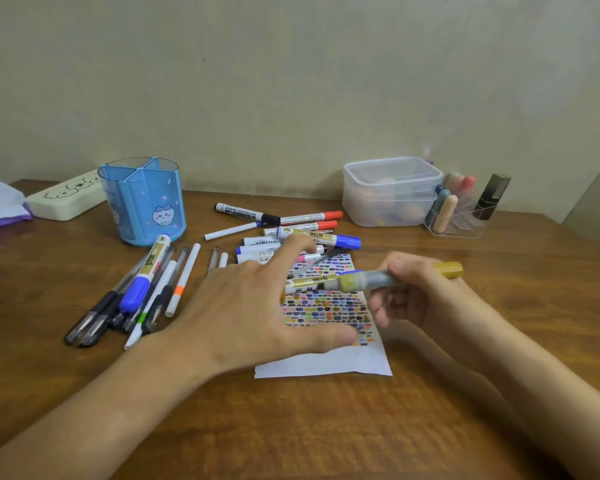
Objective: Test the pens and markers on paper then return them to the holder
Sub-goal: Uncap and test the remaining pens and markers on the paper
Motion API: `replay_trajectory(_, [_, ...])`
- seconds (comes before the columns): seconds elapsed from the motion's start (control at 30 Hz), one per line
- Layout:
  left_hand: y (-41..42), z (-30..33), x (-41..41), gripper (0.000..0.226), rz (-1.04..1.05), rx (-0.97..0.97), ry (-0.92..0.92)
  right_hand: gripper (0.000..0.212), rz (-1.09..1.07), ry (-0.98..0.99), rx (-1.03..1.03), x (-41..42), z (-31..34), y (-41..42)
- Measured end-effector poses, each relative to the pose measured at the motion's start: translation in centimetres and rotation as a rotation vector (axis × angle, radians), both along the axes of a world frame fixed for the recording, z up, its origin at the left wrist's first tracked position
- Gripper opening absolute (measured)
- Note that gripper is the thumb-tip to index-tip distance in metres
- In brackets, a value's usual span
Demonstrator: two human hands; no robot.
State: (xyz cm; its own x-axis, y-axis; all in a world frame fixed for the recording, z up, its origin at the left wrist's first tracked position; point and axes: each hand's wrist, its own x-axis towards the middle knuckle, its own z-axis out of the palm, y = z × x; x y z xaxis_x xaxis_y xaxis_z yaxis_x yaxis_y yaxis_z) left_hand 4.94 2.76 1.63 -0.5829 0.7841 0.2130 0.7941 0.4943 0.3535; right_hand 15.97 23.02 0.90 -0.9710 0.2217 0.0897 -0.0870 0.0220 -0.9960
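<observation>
Right hand (pixel 416 292) curled round a gold marker (pixel 378 279), held level just above the paper (pixel 326 365), probably about to be tested. Left hand (pixel 253 306) spread flat, fingers straight, pinning the paper. Holder (pixel 142 202) at the back left, apparently empty, pens (pixel 136 292) lying loose beside it.

- A home desk or study corner: a wooden table (pixel 326 427) pushed against a plain, cream-painted wall (pixel 291 81).
- Beyond the left hand (pixel 250 306), a blue cartoon-printed pen holder (pixel 142 202) stands near a cream pencil case (pixel 66 199), household stationery rather than office stock.
- Just left of that hand, loose pens (pixel 136 292) lie scattered; more markers (pixel 291 223) lie past its fingertips.
- Beyond the right hand (pixel 420 292), lidded clear plastic food-style boxes (pixel 392 192) sit stacked beside a small acrylic organiser (pixel 458 216) of what look like cosmetics, personal items that point to a lived-in room.
</observation>
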Motion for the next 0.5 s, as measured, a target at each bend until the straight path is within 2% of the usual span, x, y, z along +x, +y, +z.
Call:
replay_trajectory(0.1, [-0.4, 0.5, -0.8, 0.087, -0.010, -0.225, -0.086, 0.020, 0.030, -0.063, -0.048, 0.3, 0.5, 1.6])
replay_trajectory(0.2, [-0.7, 0.7, -1.4, 0.086, -0.050, -0.365, -0.110, 0.021, 0.031, -0.115, 0.002, 0.4, 0.6, 2.3])
replay_trajectory(0.27, [-0.9, 0.5, -1.7, 0.087, -0.068, -0.417, -0.110, 0.036, 0.043, -0.149, 0.033, 0.4, 0.5, 2.7])
replay_trajectory(0.3, [-0.9, 0.3, -1.8, 0.087, -0.076, -0.434, -0.117, 0.036, 0.037, -0.162, 0.058, 0.4, 0.4, 2.7])
replay_trajectory(0.43, [-0.8, -0.1, -2.2, 0.084, -0.085, -0.473, -0.121, 0.018, 0.004, -0.198, 0.133, 0.2, 0.1, 2.3])
replay_trajectory(0.5, [-0.9, -0.4, -2.5, 0.083, -0.088, -0.478, -0.113, 0.016, 0.017, -0.220, 0.145, 0.2, 0.0, 2.3])
